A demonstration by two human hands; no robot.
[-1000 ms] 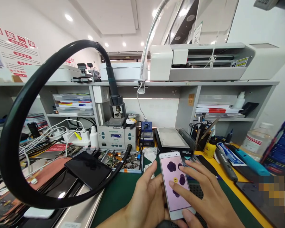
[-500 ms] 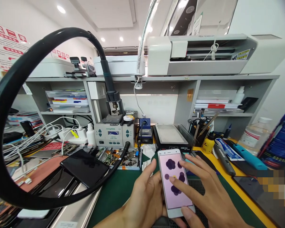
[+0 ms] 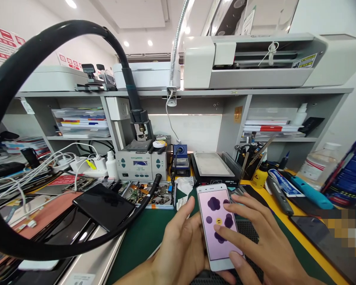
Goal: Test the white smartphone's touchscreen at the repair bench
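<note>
A white smartphone (image 3: 206, 229) stands tilted in my left hand (image 3: 180, 241), which is closed around its left side and lower back. Its screen is lit pink, with dark purple flower-like shapes and a small yellow circle near the middle. Over the screen's right side reaches my right hand (image 3: 264, 241), fingers stretched and apart. The index fingertip is at the screen just below the yellow circle; another fingertip is near the upper right edge. My right thumb lies by the phone's lower right corner. Beneath the phone is a black perforated surface (image 3: 247, 229), partly hidden.
A thick black hose (image 3: 77, 27) loops across the left side from a grey rework station (image 3: 141, 162). Left lie a dark phone-like panel (image 3: 103, 208) and a tray of parts (image 3: 166, 206). Behind stands a flat heating plate (image 3: 212, 164). Right are a yellow bottle (image 3: 259, 178) and tools.
My right index fingertip has slid slightly down and right on the screen, so more of the yellow circle shows. The left hand keeps its hold. The whole view has shifted slightly.
</note>
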